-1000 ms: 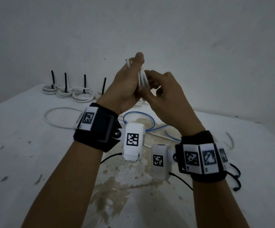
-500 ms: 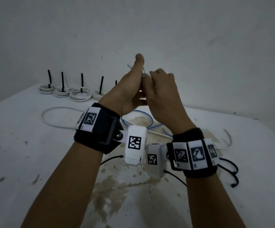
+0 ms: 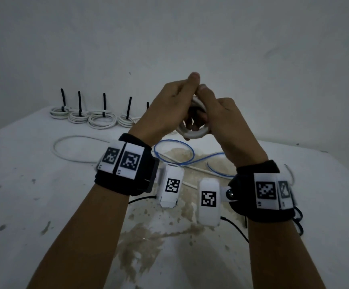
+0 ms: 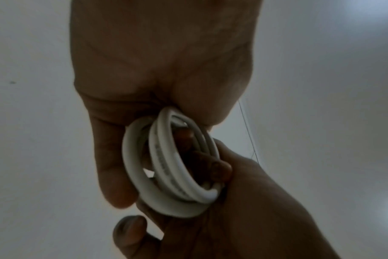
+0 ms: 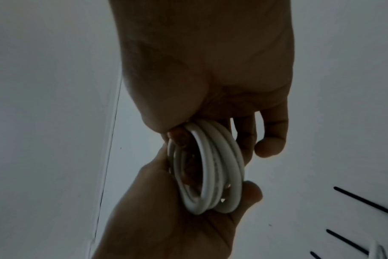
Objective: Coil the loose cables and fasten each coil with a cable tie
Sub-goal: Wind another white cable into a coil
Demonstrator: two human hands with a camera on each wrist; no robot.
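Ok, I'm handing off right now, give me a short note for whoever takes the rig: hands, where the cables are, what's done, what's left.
Left hand: grips the white coil, held up above the table.
Right hand: grips the same coil from the other side; no tie shows on it.
Done: four tied coils in a row at the table's far left, black tie tails standing up; a fifth tail shows behind the left hand.
Left: tie the coil in hand, then coil and tie the loose white cable and the blue cable lying on the table. A thin white strand lies near the blue one; whether it is separate is unclear.
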